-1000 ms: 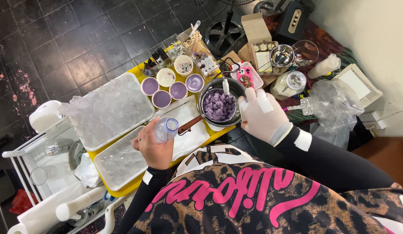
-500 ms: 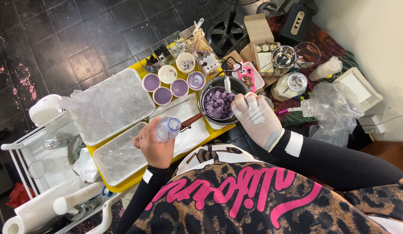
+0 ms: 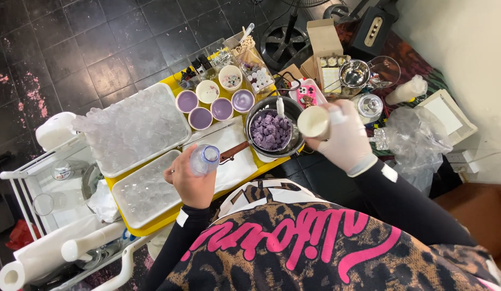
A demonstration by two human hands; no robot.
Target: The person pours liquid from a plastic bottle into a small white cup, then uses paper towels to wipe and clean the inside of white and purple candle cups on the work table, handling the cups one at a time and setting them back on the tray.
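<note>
My left hand (image 3: 191,180), bare, holds a small clear plastic bottle (image 3: 203,159) with its open mouth up, over the front of the yellow table (image 3: 164,218). My right hand (image 3: 345,141), in a white glove, grips a small white cup (image 3: 313,122) tipped on its side beside a dark pot (image 3: 256,110) of purple chunks (image 3: 270,131). A white utensil (image 3: 280,105) stands in the pot. The pot's wooden handle (image 3: 232,152) points toward my left hand.
Two white trays of clear moulds (image 3: 133,129) (image 3: 143,191) fill the table's left. Several small cups of purple and cream liquid (image 3: 213,99) stand behind the pot. A white trolley (image 3: 40,178) is at left, boxes, a metal bowl (image 3: 354,72) and a plastic bag (image 3: 415,141) at right.
My right hand has drawn back from over the pot and turned, now showing the white cup on its side. My left hand and the bottle have barely moved.
</note>
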